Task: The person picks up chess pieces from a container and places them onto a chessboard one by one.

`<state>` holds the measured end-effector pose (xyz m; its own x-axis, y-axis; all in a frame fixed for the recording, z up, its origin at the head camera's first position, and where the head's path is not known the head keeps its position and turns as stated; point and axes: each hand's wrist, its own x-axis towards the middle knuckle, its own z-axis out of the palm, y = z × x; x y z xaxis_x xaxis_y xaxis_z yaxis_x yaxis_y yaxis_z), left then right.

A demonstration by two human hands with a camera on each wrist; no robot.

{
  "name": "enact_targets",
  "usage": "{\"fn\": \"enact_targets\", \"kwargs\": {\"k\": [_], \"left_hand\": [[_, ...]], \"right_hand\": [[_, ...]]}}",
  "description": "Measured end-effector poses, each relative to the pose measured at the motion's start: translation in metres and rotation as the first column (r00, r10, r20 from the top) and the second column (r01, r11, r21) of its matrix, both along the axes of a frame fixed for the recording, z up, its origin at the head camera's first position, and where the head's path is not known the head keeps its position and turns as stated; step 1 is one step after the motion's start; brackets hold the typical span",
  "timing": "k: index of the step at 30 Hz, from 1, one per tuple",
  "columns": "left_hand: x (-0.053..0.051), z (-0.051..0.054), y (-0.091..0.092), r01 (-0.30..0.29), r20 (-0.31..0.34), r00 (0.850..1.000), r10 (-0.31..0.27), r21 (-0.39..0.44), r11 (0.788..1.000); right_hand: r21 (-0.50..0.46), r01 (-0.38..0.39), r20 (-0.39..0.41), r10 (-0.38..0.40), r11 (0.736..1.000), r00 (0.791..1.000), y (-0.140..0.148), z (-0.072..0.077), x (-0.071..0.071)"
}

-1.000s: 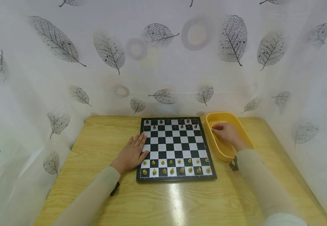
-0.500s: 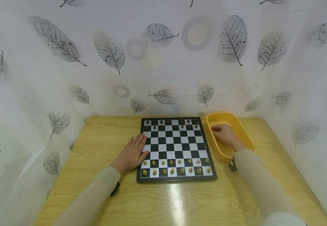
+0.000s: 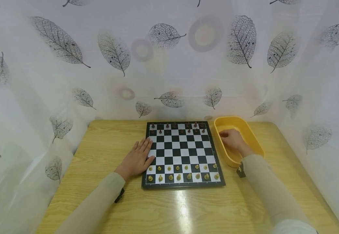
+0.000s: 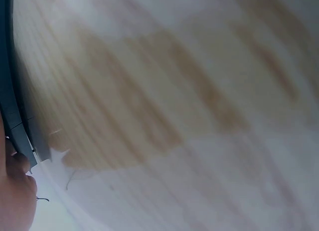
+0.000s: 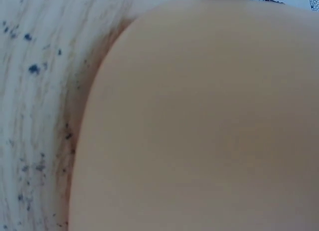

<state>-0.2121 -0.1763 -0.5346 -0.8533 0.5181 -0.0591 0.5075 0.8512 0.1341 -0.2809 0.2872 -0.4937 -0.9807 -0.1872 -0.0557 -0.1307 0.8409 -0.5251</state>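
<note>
A black-and-white chessboard (image 3: 176,152) lies on the table. My left hand (image 3: 135,159) rests on its left edge, fingers spread fairly straight; in the left wrist view, part of that hand (image 4: 17,196) shows beside the board's dark side (image 4: 15,101). Yellow chess pieces (image 3: 178,176) fill the two near rows. Dark red chess pieces (image 3: 189,131) stand in the two far rows, with gaps between some. My right hand (image 3: 233,139) reaches into a yellow plastic basin (image 3: 252,139), fingers bent near its left wall. Whatever lies under those fingertips is hidden.
The basin stands on the wooden table (image 3: 108,136) just right of the board. Its outer wall (image 5: 199,121) takes up most of the right wrist view. A white curtain (image 3: 169,74) with leaf prints hangs behind the table and at both sides.
My right hand shifted very slightly inside the basin, its forearm edging left. My left hand and the pieces on the board stay where they were.
</note>
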Motion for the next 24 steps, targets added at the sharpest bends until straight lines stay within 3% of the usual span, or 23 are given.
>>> {"fn": "enact_targets", "kwargs": {"k": [24], "left_hand": [[-0.0020,0.0026,-0.0012,0.005,0.012,1.000,-0.005,0.001,1.000]], "right_hand": [[0.002,0.037,0.051,-0.037,0.999,0.998,0.0015,0.0040,-0.0020]]}}
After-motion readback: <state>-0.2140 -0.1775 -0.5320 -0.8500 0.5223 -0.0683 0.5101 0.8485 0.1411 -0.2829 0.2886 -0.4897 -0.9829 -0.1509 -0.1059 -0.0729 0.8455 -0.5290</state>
